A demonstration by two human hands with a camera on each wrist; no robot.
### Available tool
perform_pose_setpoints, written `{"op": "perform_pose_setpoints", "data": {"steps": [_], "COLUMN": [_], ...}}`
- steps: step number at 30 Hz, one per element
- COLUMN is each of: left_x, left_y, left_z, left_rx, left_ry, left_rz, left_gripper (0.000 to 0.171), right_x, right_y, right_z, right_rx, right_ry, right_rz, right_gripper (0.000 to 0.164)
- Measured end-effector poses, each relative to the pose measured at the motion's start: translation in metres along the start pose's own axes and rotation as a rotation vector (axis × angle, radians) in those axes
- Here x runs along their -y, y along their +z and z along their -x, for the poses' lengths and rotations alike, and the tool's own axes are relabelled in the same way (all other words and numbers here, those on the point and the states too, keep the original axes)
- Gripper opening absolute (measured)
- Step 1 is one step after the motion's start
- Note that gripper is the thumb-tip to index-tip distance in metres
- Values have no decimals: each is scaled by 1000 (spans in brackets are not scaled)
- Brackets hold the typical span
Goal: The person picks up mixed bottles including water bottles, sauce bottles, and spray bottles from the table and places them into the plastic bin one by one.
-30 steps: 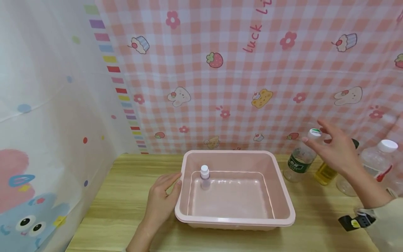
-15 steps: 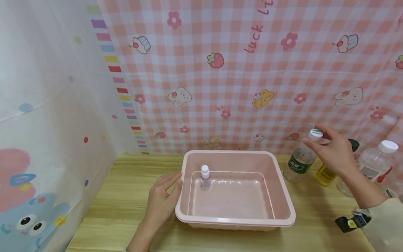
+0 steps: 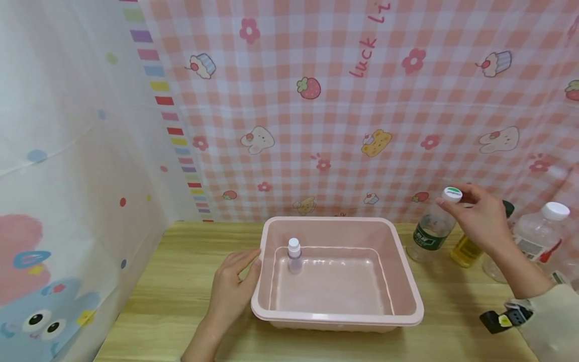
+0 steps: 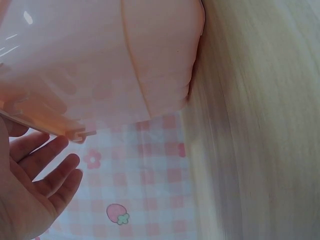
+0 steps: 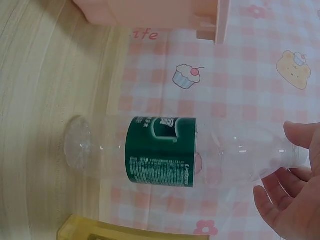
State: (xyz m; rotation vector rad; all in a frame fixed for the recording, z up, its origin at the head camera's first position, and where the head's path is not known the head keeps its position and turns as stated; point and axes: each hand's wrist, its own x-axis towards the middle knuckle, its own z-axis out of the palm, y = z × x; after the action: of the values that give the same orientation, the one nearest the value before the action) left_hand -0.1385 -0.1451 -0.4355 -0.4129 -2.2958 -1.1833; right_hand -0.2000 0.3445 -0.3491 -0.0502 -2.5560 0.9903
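Note:
A clear plastic bottle (image 3: 430, 236) with a dark green label and white cap stands on the table right of a pink plastic basin (image 3: 336, 318). My right hand (image 3: 485, 217) grips this bottle at the neck, just below the cap, with thumb and fingers to either side; the right wrist view shows the bottle (image 5: 160, 151) whole. My left hand (image 3: 232, 284) rests at the basin's left rim, its fingers loosely extended; in the left wrist view several fingers (image 4: 45, 156) lie free under the rim. Inside the basin, a small white-capped bottle (image 3: 294, 259) stands upright toward the left.
Beside the green-labelled bottle stands a bottle of yellow liquid (image 3: 466, 251), partly behind my right hand. Farther right is a large clear bottle (image 3: 538, 231) with a white cap. A checked cloth (image 3: 325, 110) hangs behind the wooden table (image 3: 167, 286).
My right hand has come down onto the green-labelled bottle's neck, and its fingers have closed there. The left hand and the basin have stayed in place.

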Motion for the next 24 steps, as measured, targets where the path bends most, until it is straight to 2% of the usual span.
{"op": "perform_pose_setpoints", "data": {"steps": [11,24], "left_x": [1,1], "left_y": [1,0], "left_z": [1,1], "left_rx": [-1,-4], "left_ry": [-22,-10], "left_rz": [9,8], "left_gripper": [25,25], "right_x": [8,22], "right_y": [-11,-27], "right_z": [0,3], "right_rx": [-19,-58], "right_ry": [22,42], "right_rz": [-24,-64], "right_gripper": [56,57]}}
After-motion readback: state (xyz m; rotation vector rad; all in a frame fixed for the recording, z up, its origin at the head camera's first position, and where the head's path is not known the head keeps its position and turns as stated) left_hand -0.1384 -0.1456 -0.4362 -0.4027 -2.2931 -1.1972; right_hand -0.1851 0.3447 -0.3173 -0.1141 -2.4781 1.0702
